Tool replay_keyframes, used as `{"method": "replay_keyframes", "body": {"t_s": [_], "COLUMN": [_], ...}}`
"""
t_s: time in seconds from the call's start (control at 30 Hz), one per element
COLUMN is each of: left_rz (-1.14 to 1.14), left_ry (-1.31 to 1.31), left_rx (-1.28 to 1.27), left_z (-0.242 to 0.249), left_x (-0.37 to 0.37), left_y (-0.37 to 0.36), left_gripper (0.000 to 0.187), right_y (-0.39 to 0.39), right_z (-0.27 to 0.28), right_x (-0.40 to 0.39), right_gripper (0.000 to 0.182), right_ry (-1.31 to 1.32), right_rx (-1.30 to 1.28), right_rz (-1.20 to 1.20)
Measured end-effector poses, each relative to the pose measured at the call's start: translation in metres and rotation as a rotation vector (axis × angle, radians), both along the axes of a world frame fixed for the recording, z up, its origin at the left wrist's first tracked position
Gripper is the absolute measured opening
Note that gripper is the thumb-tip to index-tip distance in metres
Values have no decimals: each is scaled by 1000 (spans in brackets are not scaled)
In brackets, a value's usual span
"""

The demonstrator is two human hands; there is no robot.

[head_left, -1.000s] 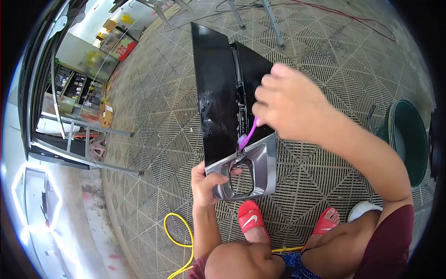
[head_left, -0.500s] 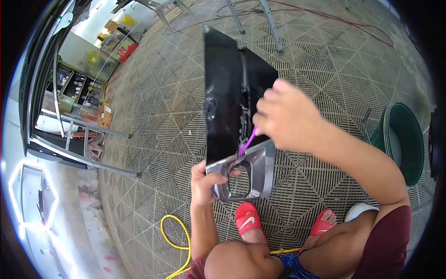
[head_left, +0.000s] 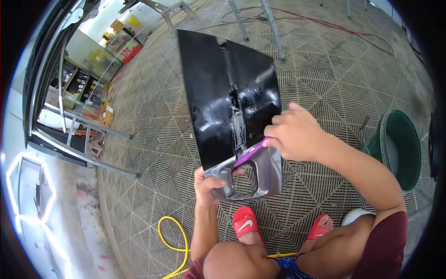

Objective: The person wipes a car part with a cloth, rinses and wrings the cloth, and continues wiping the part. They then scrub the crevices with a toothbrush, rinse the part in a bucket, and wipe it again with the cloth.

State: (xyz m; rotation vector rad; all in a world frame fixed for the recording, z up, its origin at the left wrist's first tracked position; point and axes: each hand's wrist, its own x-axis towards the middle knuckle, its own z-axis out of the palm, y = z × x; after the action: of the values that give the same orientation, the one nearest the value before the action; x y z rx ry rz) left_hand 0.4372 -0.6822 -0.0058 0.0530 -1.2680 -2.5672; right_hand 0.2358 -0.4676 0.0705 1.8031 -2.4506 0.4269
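Note:
My left hand (head_left: 207, 187) grips the lower left corner of a grey trim piece (head_left: 270, 174) with a rounded opening; its thumb lies on the front and a fingertip shows through the hole. A glossy black panel (head_left: 209, 69) rises from this piece, tilted upward. White, wet-looking residue (head_left: 238, 130) runs along the seam down the panel's middle. Pinched in my right hand (head_left: 297, 134) is a slim purple toothbrush-like tool (head_left: 248, 154). Its lower end lies at the seam's base, against the upper rim of the trim piece; the tip is hard to make out.
On the slatted floor (head_left: 153, 153), a green bucket (head_left: 382, 139) stands at right. A yellow hose (head_left: 186, 242) loops at lower left. Metal stand legs (head_left: 273, 32) and a red hose (head_left: 325, 24) are at the back. A rack (head_left: 93, 160) holds parts at left.
The black panel has turned to face me more, its top swinging left. My right hand has moved slightly down and right, and the purple tool now lies flatter along the rim.

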Motion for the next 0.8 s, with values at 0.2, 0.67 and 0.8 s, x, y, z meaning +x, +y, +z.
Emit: {"method": "replay_keyframes", "body": {"t_s": [0.2, 0.67, 0.8], "left_rz": [234, 625, 671], "left_ry": [252, 252, 241], "left_rx": [31, -113, -113], "left_z": [-5, 14, 4], "left_x": [-3, -6, -2], "left_y": [1, 34, 27], "left_gripper": [68, 46, 45], "right_y": [3, -40, -47], "right_z": [-1, -14, -8], "right_x": [38, 83, 58], "right_gripper": [31, 18, 25], "right_ry": [-312, -475, 326], "right_rx": [-179, -292, -299], "right_rz": [-123, -173, -237]}}
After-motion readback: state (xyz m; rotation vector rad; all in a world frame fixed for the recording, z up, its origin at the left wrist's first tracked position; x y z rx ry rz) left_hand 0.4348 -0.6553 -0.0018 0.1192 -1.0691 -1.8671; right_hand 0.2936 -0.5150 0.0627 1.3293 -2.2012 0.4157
